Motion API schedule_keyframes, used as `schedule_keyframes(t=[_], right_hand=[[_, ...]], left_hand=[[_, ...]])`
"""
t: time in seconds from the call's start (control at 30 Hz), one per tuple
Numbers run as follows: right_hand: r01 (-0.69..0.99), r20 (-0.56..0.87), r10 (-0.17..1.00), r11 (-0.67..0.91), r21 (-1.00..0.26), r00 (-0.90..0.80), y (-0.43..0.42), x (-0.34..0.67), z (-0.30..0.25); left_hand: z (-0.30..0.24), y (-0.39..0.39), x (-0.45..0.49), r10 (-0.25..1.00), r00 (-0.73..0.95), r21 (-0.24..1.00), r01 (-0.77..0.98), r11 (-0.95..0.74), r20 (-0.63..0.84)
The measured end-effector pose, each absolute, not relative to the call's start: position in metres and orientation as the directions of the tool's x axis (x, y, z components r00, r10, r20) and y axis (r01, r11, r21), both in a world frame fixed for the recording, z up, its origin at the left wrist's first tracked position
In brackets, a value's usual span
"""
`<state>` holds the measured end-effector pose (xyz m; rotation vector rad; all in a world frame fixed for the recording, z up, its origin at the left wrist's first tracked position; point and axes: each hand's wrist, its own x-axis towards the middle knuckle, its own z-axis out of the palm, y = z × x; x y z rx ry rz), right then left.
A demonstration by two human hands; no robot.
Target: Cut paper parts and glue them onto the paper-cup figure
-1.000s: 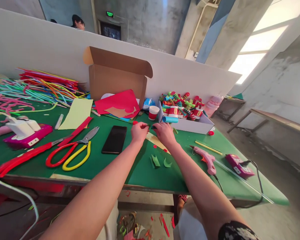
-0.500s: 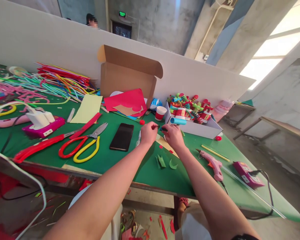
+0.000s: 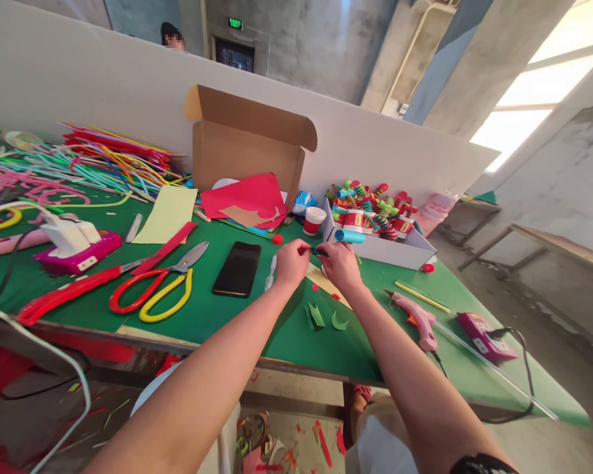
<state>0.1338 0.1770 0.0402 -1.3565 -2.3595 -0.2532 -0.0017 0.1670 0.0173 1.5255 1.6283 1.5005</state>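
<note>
Two hands are pinching a small red-and-blue piece [image 3: 314,251] just above the bench [image 3: 296,337], the left hand [image 3: 290,263] with its grip clamped on the red end, the right hand [image 3: 342,266] on the blue, the long axis lying crosswise between them.

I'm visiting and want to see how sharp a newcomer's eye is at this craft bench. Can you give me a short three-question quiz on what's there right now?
1. True or false: the pink glue gun lies on the green table to the right of the right hand.
2. What lies just left of the black phone? A. a hammer B. scissors with red and yellow handles C. a paintbrush
3. Short answer: is the small piece pinched by the left hand, the right hand, or both?
Key: 1 true; 2 B; 3 both.
</note>
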Motion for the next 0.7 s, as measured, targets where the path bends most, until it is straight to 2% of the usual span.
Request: schedule_keyframes(t=[0.4,0.7], right_hand=[[0.871,0.415,0.792,0.492,0.000,-0.447,0.1753,0.1332,0.0411],[0.881,0.396,0.810,0.474,-0.006,-0.433,0.1731,0.1327,0.0427]], left_hand=[[0.0145,0.1665,0.0016,0.913,-0.237,0.914,0.321,-0.247,0.330],[0.0133,0.1685,-0.0009,0.919,-0.206,0.903,0.348,-0.252,0.336]])
